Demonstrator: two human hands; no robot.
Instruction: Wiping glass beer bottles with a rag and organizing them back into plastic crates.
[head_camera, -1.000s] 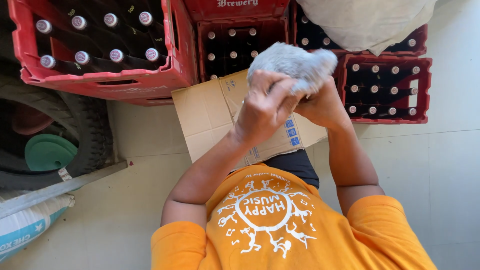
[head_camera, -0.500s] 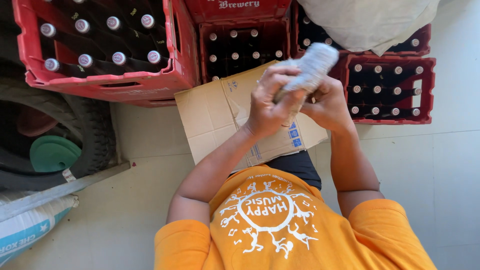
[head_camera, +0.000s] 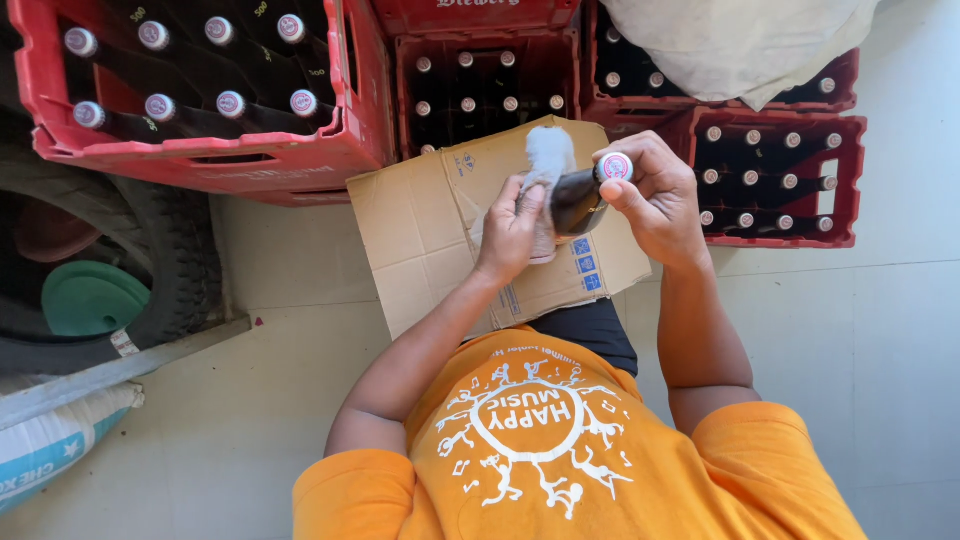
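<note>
Wiping the dark glass bottle (head_camera: 578, 200) works best with firm strokes along its side while the capped neck stays pinned. Right hand (head_camera: 655, 195) clasps the neck, wrist bent; left hand (head_camera: 512, 232) presses the pale grey cloth (head_camera: 548, 160) against it, above the flattened brown cardboard (head_camera: 420, 235), near the red crates (head_camera: 300, 160).

Left hand (head_camera: 512, 230) raised ahead of chest, palm turned away from camera, fingers (head_camera: 528, 198) curled in closed pinch. Left forearm runs diagonally up from bent elbow at lower left; wrist straight. Right hand (head_camera: 655, 195) level with left, just beside it, thumb and fingers (head_camera: 625, 190) wrapped in firm grip, knuckles up. Right forearm near vertical, elbow tucked close to torso, wrist bent slightly inward. Both upper arms bare below short orange sleeves. Hands close together, not touching.
</note>
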